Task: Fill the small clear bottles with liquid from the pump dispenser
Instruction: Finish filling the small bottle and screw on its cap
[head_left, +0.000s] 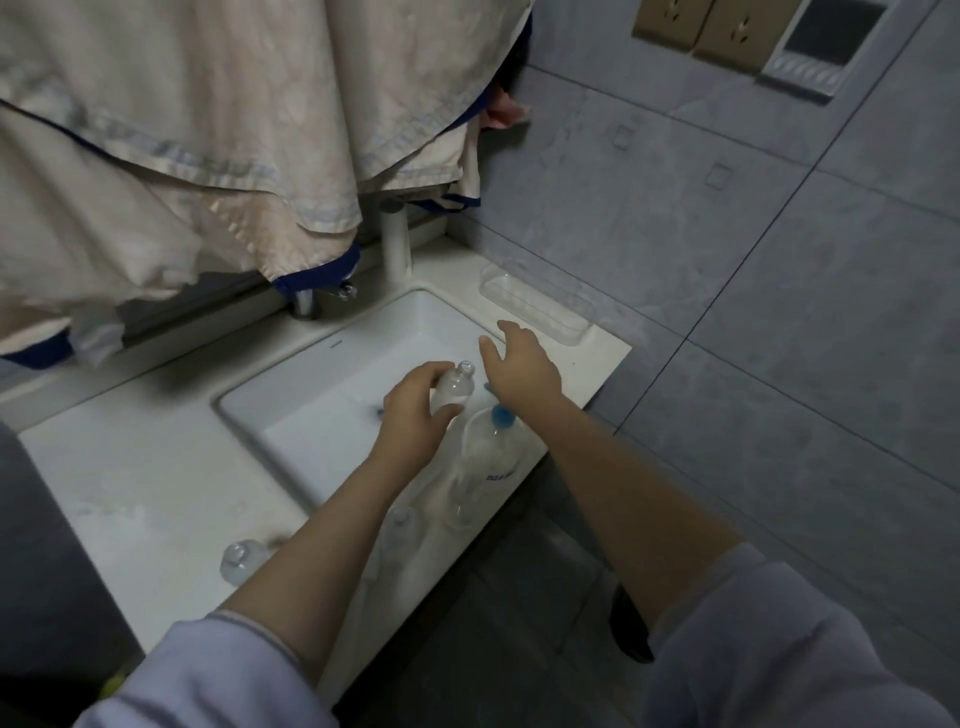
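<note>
Left hand (415, 410) grips a small clear bottle (454, 387), uncapped, over the sink (311, 395). Right hand (519, 364) is spread, holding nothing, above the pump dispenser (493, 452) at the worktop (130, 467) front edge. Risks: mouth is narrow and not under the blue nozzle (501, 414), so liquid likely misses; a hard press may tip the dispenser off the edge.

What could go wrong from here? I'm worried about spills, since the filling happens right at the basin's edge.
1. The left hand grips a small clear bottle, uncapped and tilted over the sink; liquid could miss its narrow mouth.
2. The right hand hovers open above the pump dispenser, which stands near the counter's front edge; a hard off-centre press might tip it.
3. Another small bottle lies near the left forearm, which could knock it.
</note>
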